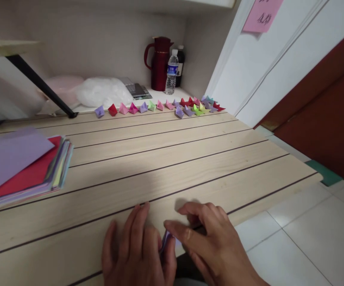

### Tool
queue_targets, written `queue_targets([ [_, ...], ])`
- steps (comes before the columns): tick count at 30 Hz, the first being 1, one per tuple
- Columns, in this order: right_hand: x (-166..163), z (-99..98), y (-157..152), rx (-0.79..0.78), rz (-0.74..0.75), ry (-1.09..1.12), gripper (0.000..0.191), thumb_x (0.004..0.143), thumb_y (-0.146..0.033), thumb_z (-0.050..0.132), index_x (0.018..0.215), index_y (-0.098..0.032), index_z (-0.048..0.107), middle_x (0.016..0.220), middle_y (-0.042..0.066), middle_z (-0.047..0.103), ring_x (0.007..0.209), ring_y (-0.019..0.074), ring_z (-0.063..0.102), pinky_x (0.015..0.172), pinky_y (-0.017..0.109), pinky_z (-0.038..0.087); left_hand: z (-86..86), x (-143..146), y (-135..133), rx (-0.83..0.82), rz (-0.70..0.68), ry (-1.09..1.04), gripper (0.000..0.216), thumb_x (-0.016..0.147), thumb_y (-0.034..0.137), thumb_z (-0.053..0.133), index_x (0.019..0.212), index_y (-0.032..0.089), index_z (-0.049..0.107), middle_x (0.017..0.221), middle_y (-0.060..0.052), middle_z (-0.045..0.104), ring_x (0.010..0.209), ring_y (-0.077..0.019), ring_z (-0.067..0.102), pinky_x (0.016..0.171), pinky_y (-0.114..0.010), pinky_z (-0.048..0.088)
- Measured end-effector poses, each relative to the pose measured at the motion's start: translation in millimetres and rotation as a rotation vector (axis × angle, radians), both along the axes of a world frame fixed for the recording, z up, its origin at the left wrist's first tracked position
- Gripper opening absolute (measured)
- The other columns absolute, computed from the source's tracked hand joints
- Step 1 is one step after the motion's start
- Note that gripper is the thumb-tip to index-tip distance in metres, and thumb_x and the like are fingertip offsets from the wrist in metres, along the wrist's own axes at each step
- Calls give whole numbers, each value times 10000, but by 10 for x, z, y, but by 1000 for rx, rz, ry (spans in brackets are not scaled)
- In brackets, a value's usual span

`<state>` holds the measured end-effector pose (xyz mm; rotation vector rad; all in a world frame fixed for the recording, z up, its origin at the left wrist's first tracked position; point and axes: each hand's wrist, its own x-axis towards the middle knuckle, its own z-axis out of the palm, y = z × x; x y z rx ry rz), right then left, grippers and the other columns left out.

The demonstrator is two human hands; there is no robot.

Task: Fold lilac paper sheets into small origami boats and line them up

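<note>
A small piece of folded purple paper (177, 241) is at the front edge of the table, mostly covered by my hands. My left hand (139, 250) pinches it between thumb and index finger, its other fingers lying along the tabletop. From the other side, my right hand (210, 238) has its thumb across the top of the paper and its fingers curled. How far the paper is folded cannot be made out. Over to the left lies a stack of coloured paper sheets (26, 178), with a loose purple sheet (14, 155) on top.
Several small folded paper boats (133, 108) line the back edge of the slatted table (160, 178). On the shelf behind stand a red thermos jug (161, 65), a water bottle (172, 73) and a dark bottle (180, 63), beside a white plastic bag (103, 91). A black bracket (43, 87) slants down at left.
</note>
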<state>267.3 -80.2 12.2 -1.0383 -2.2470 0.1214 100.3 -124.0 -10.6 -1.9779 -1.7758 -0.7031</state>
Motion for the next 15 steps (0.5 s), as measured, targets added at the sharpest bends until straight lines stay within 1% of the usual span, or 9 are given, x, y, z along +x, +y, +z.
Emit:
queue_targets([
  [2,-6,-1,0,9,0,11,274,943,-185,537,1106,-332,702,1032,46,647,764,184,524,666,335,377,17,-71,-62,-15,0,-20,155,890,392,522,827,250,518,1191,-157,701,993,-296,668,1007,-579,351],
  [3,-9,-3,0,2,1,9,284,943,-179,532,1112,-332,701,1041,50,645,774,187,525,671,337,376,18,-117,-97,-15,-4,-36,127,899,366,515,847,251,521,1170,-146,710,981,-279,675,1028,-563,342],
  [5,-16,-5,-2,-19,9,2,310,935,-156,530,1121,-339,699,1063,52,637,796,187,531,685,339,381,4,-207,-164,0,-13,-74,56,909,274,499,868,252,530,1126,-117,729,964,-242,686,1059,-521,338],
  [6,-21,-5,-3,-24,14,1,315,934,-150,534,1119,-342,700,1067,52,634,803,185,534,691,338,383,-8,-241,-190,16,-8,-95,56,906,229,494,878,247,538,1107,-109,735,953,-226,691,1064,-500,348],
  [8,-31,-2,-6,-25,20,6,302,942,-153,540,1111,-342,706,1064,53,633,821,184,544,700,336,388,-37,-266,-223,72,11,-116,100,889,169,510,955,212,571,1118,-134,732,985,-216,689,1063,-473,378],
  [10,-40,3,-5,-19,15,13,285,954,-165,542,1096,-342,715,1049,53,635,823,185,546,701,337,387,-64,-227,-235,162,0,-67,257,855,135,573,1108,179,588,1163,-145,726,1128,-241,645,1095,-499,362],
  [12,-46,6,-1,-26,21,9,272,954,-174,552,1092,-337,720,1039,54,639,826,193,543,701,343,386,-91,-150,-245,201,-67,35,446,827,93,604,1252,223,569,1201,-79,728,1263,-260,561,1155,-572,264],
  [14,-48,6,5,-34,32,7,271,951,-166,553,1086,-327,724,1036,56,643,825,198,539,703,348,387,-124,-76,-275,131,-114,116,524,837,64,546,1310,291,560,1244,3,711,1282,-259,544,1192,-621,124],
  [15,-49,4,7,-35,38,8,271,952,-163,553,1086,-323,725,1036,58,644,828,199,539,708,351,390,-145,-50,-299,78,-110,133,544,847,54,497,1330,299,554,1281,18,687,1262,-254,562,1202,-619,78],
])
